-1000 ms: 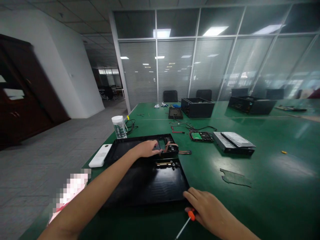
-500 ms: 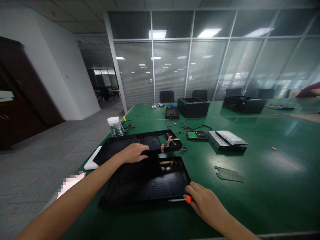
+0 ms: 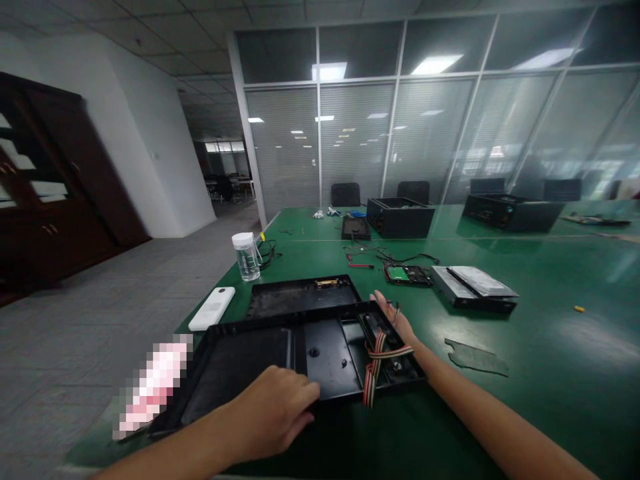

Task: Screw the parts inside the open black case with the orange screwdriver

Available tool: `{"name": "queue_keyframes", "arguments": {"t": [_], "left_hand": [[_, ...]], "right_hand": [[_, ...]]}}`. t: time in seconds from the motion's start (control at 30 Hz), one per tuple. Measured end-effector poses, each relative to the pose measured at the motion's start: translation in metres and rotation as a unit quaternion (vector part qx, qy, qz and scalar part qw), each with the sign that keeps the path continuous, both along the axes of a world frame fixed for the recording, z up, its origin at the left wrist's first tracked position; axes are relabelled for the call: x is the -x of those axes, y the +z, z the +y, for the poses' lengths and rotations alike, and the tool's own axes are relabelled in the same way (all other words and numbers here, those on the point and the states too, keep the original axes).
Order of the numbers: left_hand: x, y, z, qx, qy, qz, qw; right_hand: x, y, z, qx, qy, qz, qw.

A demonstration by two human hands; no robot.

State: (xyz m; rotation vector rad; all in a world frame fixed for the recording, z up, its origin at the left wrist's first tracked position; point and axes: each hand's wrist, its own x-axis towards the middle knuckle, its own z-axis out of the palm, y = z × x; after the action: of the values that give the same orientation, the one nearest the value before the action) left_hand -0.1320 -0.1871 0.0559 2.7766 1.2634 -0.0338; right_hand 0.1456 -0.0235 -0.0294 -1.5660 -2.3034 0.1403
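A shallow black plastic casing (image 3: 327, 363) lies in front of me, with striped ribbon cables (image 3: 387, 353) looped over its right end. My left hand (image 3: 280, 407) is closed on the casing's near edge, thumb below the rim. Beyond the casing's right end is my right hand (image 3: 393, 320), near the right side of a second black cover (image 3: 300, 297). That cover lies behind the casing, which partly overlaps it. The casing and cables hide some of my right fingers, so their grip is unclear. No screwdriver shows now.
On the green table (image 3: 540, 407) are a clear white-lidded bottle (image 3: 247, 257), a white case (image 3: 213, 309), a green circuit board (image 3: 399, 273), a metal drive box (image 3: 475, 290), a thin dark sheet (image 3: 477, 358) and cables (image 3: 407, 259). Black computer cases (image 3: 400, 219) stand farther back.
The casing with ribbon cables has come nearer me, with my left hand on it. The other cover has shifted from the front to behind it. My right hand has moved away from me; the orange-handled screwdriver no longer shows.
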Motion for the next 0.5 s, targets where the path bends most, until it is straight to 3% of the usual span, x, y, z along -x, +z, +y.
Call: {"name": "queue_keyframes", "arguments": {"t": [0.07,0.17,0.3,0.4,0.5], "left_hand": [[0.002,-0.017,0.001,0.009,0.002,0.016,1.000],[0.006,-0.034,0.008,0.011,0.007,0.046,0.999],[0.010,-0.034,0.027,0.021,0.014,0.052,0.998],[0.009,-0.028,0.052,0.025,0.002,0.013,1.000],[0.000,-0.030,0.079,-0.036,-0.016,-0.028,0.999]], "right_hand": [[-0.008,-0.003,0.012,-0.031,-0.057,-0.070,0.995],[-0.031,-0.006,0.027,-0.075,-0.164,-0.188,0.965],[-0.069,-0.006,0.039,-0.055,-0.265,-0.193,0.943],[-0.078,-0.002,0.040,-0.040,-0.269,-0.136,0.953],[-0.065,0.002,0.034,-0.046,-0.224,-0.083,0.970]]}}
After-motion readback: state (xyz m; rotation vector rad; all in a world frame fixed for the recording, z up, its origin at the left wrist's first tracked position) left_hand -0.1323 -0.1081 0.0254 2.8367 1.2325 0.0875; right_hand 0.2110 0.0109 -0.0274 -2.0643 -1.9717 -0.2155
